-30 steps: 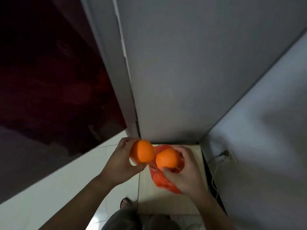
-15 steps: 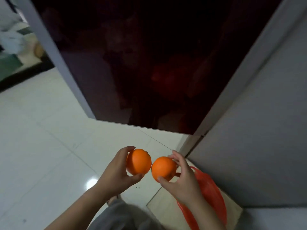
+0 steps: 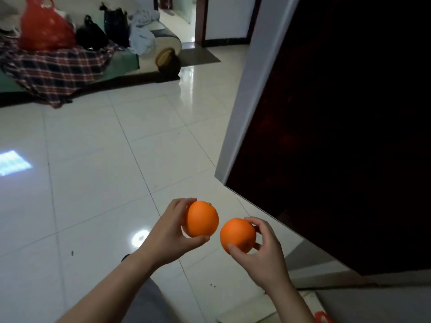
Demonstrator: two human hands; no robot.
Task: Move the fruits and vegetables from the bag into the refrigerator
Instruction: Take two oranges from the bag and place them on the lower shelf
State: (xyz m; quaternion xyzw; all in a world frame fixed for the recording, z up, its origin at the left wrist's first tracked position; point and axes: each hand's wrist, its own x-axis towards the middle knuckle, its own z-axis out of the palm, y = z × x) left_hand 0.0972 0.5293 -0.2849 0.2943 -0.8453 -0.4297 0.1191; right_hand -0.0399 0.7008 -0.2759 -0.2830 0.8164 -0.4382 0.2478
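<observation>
My left hand [image 3: 166,237] grips one orange [image 3: 202,219] low in the view, thumb under it and fingers behind. My right hand [image 3: 262,255] holds a second orange [image 3: 236,234] just to the right, a small gap between the two fruits. The refrigerator [image 3: 338,127], dark glossy front with a pale grey side edge, fills the right side; its door looks closed. Only a corner of the red-orange bag [image 3: 323,317] shows at the bottom right edge.
Glossy white tiled floor [image 3: 93,183] spreads to the left. At the back left stands a sofa [image 3: 161,43] with a plaid blanket [image 3: 53,68], a red plastic bag [image 3: 44,29], dark bags and clothes. A doorway [image 3: 179,10] opens beyond it.
The view has swung left, from the corner with the bag to the refrigerator front and the room. Both hands have carried their oranges away from the bag, which has slipped to the frame's edge.
</observation>
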